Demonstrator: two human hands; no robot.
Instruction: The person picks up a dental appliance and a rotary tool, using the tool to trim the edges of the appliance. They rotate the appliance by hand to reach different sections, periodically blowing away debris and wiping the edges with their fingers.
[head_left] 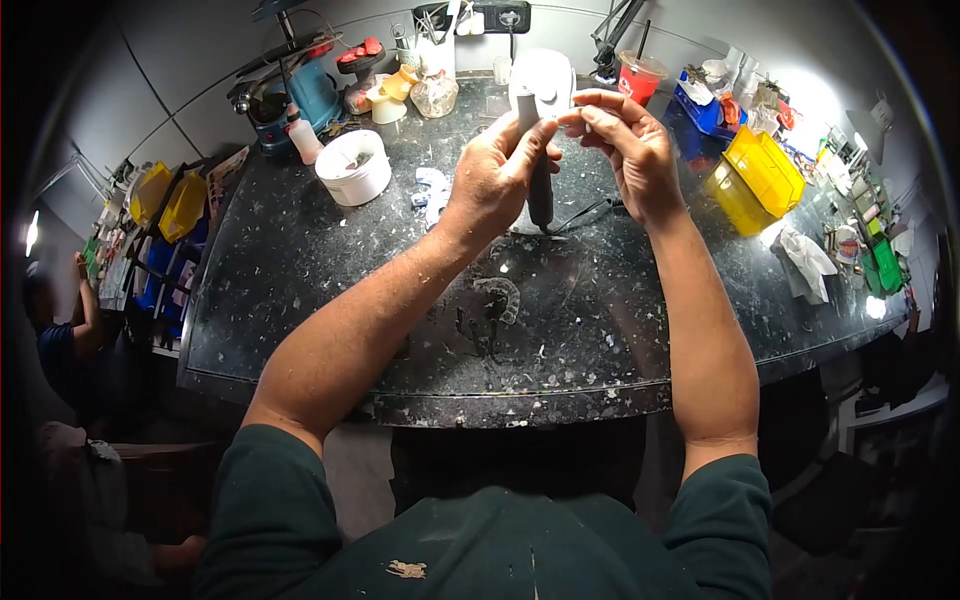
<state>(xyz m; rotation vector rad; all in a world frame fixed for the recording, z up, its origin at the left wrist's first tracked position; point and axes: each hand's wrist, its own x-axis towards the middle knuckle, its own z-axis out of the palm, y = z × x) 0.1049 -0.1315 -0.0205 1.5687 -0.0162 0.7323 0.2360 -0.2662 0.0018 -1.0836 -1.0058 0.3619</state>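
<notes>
My left hand [500, 165] is wrapped round a dark grey cylindrical handpiece [540, 195], which stands nearly upright over the worktop with a cord near its lower end. Just to the right, my right hand [630, 145] is raised with thumb and fingers pinched together near the tool's upper part. Whatever lies between those fingertips is too small to make out. Behind the hands is a white rounded device [543, 72]. A white tub [353, 168] stands left of my left hand, with small white and blue pieces [430, 190] between them.
Dark speckled worktop [480, 330]. Back left: a blue machine [312, 92], a pink bottle [302, 135] and a glass jar [433, 95]. Back right: a red cup [638, 78], a blue bin [708, 110], a yellow bin [762, 170] and crumpled tissue [803, 262]. Another person [75, 320] is at far left.
</notes>
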